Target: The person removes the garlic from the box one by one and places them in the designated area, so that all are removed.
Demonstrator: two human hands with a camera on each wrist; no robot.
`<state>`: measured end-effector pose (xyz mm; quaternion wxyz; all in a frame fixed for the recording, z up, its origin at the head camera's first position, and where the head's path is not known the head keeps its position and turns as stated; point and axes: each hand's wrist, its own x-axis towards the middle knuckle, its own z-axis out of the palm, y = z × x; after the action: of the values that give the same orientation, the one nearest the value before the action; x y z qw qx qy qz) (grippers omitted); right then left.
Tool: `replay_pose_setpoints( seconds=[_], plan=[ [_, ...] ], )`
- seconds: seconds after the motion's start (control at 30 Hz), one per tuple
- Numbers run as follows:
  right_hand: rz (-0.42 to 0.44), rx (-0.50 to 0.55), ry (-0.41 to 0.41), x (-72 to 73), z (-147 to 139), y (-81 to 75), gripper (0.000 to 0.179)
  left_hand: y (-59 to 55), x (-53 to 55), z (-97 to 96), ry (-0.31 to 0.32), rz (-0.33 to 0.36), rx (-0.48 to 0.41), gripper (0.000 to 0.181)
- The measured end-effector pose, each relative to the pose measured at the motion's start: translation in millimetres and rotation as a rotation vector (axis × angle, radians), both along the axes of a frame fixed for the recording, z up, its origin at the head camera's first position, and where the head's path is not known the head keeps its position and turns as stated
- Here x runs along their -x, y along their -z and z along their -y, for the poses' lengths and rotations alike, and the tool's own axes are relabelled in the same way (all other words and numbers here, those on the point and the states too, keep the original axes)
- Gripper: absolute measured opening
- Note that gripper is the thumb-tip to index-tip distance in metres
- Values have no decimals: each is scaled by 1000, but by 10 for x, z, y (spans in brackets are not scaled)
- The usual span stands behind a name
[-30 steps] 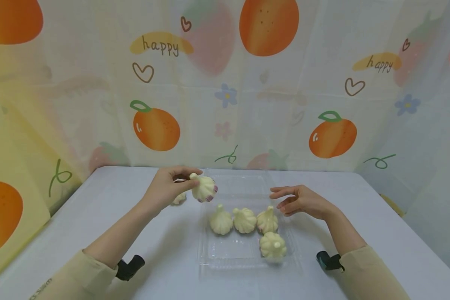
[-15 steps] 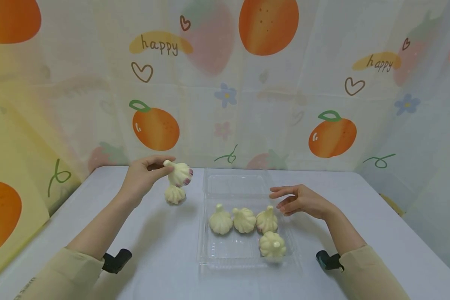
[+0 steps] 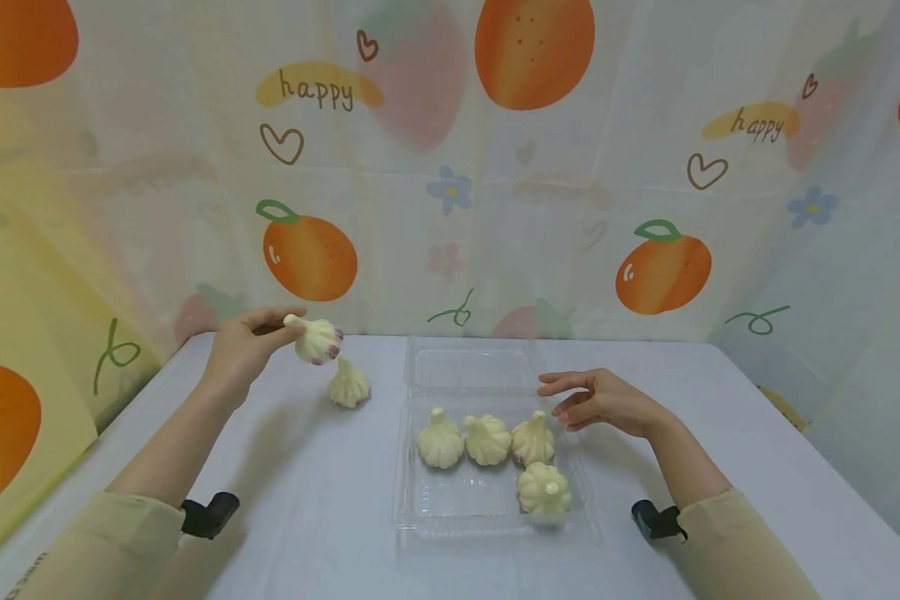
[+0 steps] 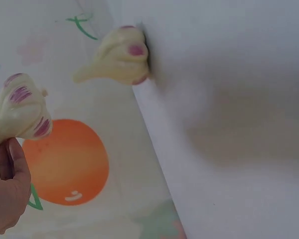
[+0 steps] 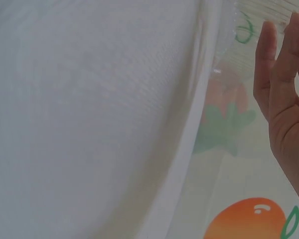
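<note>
One glossy, cream, ridged garlic bulb with purple patches [image 3: 318, 342] is held by its stem in the left hand [image 3: 242, 350], thumb and fingers brought together in a pinch, raised over the far left part of the white-covered table [image 3: 315, 500]. The narrow stem is probably used as a handle, the round body being left uncovered. A loose cream bulb with a tapering stem [image 3: 349, 386] is stood on its base near the table's far edge, left of the clear, hinged plastic container [image 3: 457, 504]. The container's clear lid [image 3: 468, 367] is laid back toward the far edge, presumably so the tray can be reached from above. Four bulbs are held in the tray: a left cream bulb [image 3: 440, 442], a middle cream bulb [image 3: 487, 442] and a right cream bulb [image 3: 532, 440] are lined up across it, likely to save room; a near cream bulb [image 3: 544, 490] is set by the near right corner, stem toward the head camera. The right hand [image 3: 607, 404] is held by the container's right edge, fingers loosely bent and apart, nothing gripped; whether the rim is touched cannot be told. From the head, the held and loose bulbs almost meet; in the left wrist view they are seen well apart, and purple marks are shown on the loose one that are hardly made out from above. No bulb is caught in the right wrist view, only the fingers against clear plastic and the printed backdrop [image 5: 224, 174].
</note>
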<state>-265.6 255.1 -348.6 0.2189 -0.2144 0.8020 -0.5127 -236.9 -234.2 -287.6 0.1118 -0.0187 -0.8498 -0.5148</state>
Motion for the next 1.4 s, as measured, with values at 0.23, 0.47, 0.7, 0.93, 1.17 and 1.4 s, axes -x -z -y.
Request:
replay_pose_setpoints(
  seconds=[0.23, 0.47, 0.7, 0.93, 1.17, 1.4],
  plan=[
    [0, 3, -5, 5, -6, 4, 52, 66, 90, 159, -73, 16, 15, 51],
    [2, 5, -7, 13, -9, 12, 52, 177, 167, 240, -115, 15, 21, 48],
    [2, 6, -7, 12, -6, 15, 53, 327, 202, 295, -141, 62, 140, 44],
    [0, 1, -5, 8, -3, 6, 54, 435, 180, 303, -92, 105, 213, 42],
    [-4, -2, -5, -1, 0, 7, 53, 501, 195, 308, -81, 135, 232, 42],
    [1, 4, -6, -6, 3, 8, 53, 554, 201, 313, -77, 137, 267, 41]
  ],
)
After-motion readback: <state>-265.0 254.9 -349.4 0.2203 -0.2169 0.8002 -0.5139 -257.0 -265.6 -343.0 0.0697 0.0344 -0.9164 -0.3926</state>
